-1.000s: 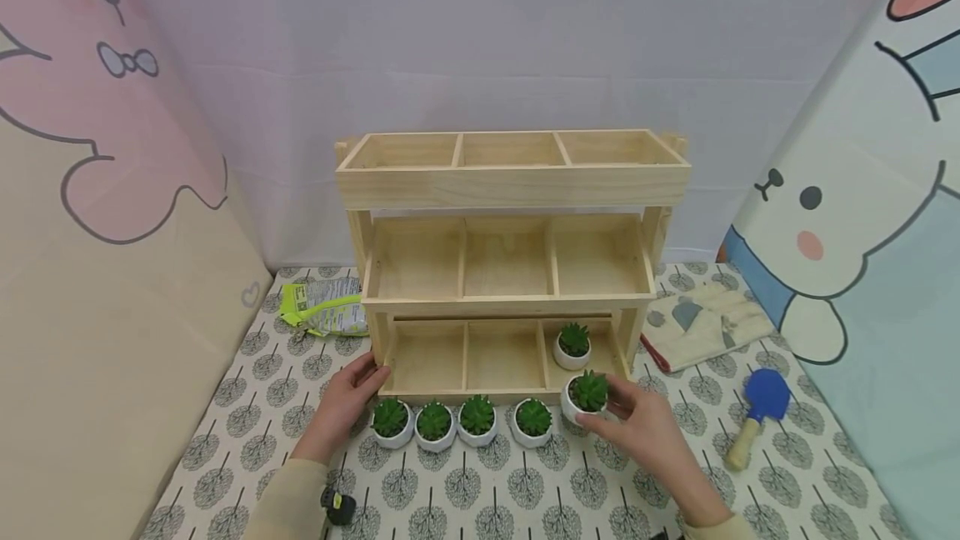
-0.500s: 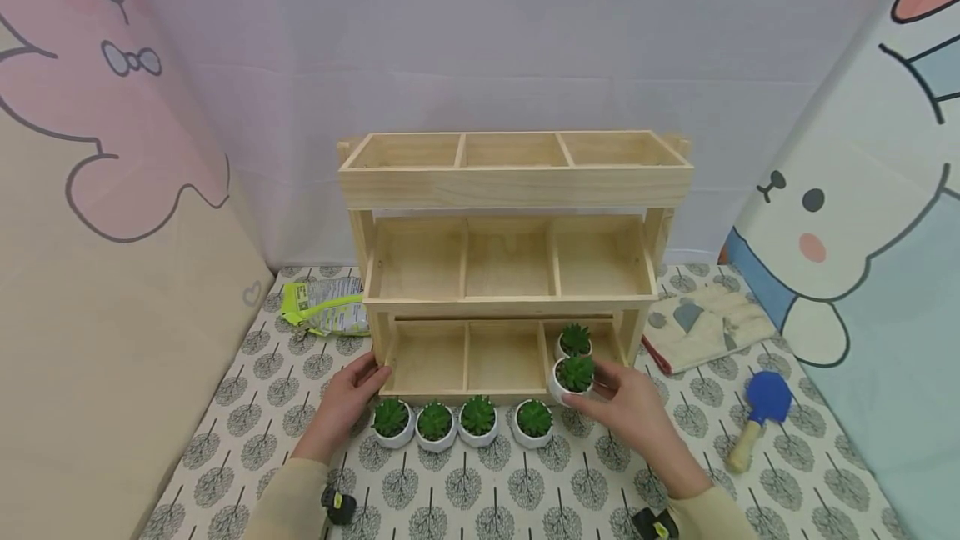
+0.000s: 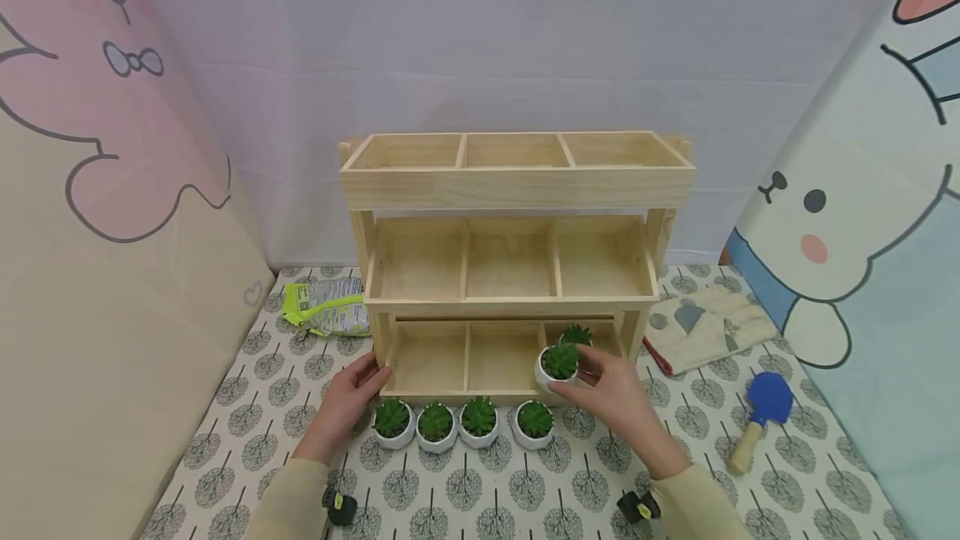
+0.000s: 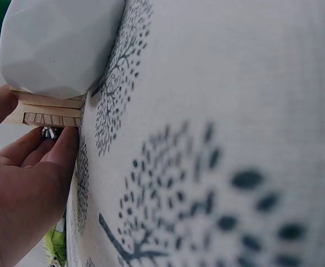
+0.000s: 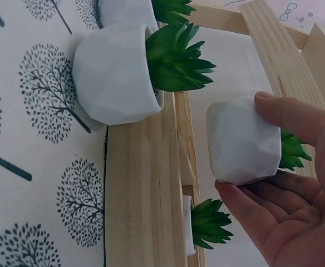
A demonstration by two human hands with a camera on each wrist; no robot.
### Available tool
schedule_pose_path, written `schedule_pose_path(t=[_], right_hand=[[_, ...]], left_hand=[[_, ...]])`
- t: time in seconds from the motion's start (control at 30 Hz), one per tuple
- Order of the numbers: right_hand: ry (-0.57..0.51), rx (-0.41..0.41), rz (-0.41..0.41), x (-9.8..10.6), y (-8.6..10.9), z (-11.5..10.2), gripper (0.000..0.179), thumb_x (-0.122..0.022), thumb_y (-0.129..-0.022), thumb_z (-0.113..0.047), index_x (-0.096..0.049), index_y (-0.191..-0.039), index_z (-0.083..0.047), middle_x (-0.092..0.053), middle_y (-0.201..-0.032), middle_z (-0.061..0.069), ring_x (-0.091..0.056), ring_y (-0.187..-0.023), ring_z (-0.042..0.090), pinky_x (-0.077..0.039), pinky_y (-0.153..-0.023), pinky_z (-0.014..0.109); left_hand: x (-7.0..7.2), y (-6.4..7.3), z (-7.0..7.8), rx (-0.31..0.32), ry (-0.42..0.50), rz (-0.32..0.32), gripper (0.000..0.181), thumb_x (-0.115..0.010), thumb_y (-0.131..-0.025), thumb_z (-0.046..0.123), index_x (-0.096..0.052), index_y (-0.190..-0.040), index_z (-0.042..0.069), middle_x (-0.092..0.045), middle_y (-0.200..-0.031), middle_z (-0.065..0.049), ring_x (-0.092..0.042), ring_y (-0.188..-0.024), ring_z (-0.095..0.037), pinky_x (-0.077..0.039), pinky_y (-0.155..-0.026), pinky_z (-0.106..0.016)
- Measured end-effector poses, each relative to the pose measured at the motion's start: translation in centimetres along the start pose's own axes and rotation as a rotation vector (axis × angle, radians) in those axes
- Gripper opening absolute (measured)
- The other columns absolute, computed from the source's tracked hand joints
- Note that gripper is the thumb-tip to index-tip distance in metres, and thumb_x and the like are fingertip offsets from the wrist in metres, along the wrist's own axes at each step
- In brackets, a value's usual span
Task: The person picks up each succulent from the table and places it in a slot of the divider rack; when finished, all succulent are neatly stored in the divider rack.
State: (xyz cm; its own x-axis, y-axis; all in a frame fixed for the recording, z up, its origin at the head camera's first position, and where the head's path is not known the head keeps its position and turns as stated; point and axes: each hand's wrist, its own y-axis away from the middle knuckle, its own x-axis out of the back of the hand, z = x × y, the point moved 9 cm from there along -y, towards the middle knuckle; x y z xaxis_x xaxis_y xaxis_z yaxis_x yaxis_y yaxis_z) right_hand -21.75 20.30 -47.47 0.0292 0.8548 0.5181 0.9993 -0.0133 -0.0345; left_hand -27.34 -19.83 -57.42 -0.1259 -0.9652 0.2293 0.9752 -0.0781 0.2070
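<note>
A three-tier wooden planter shelf (image 3: 517, 189) stands in the middle, each tier split into three compartments. My right hand (image 3: 615, 397) holds a potted succulent (image 3: 559, 362), a white faceted pot with green leaves, over the bottom tier near the divider between its middle and right compartments. Thumb and fingers grip the pot (image 5: 243, 142) from either side, clear of the wood in the right wrist view. Behind it, partly hidden, another succulent (image 3: 577, 335) sits in the right compartment. My left hand (image 3: 347, 398) grips the bottom tier's left corner, its thumb and fingers on opposite sides (image 4: 54, 117).
Several potted succulents (image 3: 479, 421) line the tablecloth along the shelf's front. A green and grey bag (image 3: 326, 307) lies at the back left. Cream gloves (image 3: 705, 327) and a blue trowel (image 3: 769, 397) with a wooden handle lie on the right.
My right hand has carried the succulent left and up, from before the right compartment to over the bottom tier near the divider. The left hand stays at the shelf's corner.
</note>
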Motion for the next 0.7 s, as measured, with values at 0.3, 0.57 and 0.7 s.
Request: schedule_pose_path(t=[0.3,0.57,0.7], right_hand=[[0.031,0.038,0.015,-1.0,-1.2,-0.6,0.067,-0.095,-0.078,-0.027,-0.068,-0.132,0.004,-0.072,-0.122,0.023,-0.074,-0.105,0.037,-0.063,-0.087,0.038],[0.100,0.059,0.015,-1.9,-2.1,-0.6,0.067,-0.095,-0.078,-0.032,-0.070,-0.127,0.005,-0.076,-0.110,0.019,-0.075,-0.095,0.030,-0.065,-0.083,0.042],[0.135,0.059,0.008,-2.4,-2.5,-0.6,0.063,-0.095,-0.078,-0.036,-0.073,-0.125,0.000,-0.077,-0.105,0.011,-0.074,-0.093,0.025,-0.064,-0.082,0.042]], left_hand=[[-0.1,-0.1,-0.1,-0.010,-0.002,0.002,0.064,-0.063,-0.107,0.027,-0.038,-0.160,0.001,-0.041,-0.160,-0.025,-0.043,-0.146,-0.038,-0.044,-0.115,-0.048],[0.1,-0.1,-0.1,-0.013,0.017,-0.010,0.065,-0.065,-0.107,0.028,-0.038,-0.160,0.001,-0.040,-0.160,-0.025,-0.042,-0.146,-0.039,-0.044,-0.115,-0.048],[0.0,0.0,-0.1,-0.012,0.024,-0.013,0.066,-0.065,-0.106,0.029,-0.038,-0.160,0.002,-0.040,-0.160,-0.025,-0.042,-0.146,-0.038,-0.044,-0.115,-0.048]])
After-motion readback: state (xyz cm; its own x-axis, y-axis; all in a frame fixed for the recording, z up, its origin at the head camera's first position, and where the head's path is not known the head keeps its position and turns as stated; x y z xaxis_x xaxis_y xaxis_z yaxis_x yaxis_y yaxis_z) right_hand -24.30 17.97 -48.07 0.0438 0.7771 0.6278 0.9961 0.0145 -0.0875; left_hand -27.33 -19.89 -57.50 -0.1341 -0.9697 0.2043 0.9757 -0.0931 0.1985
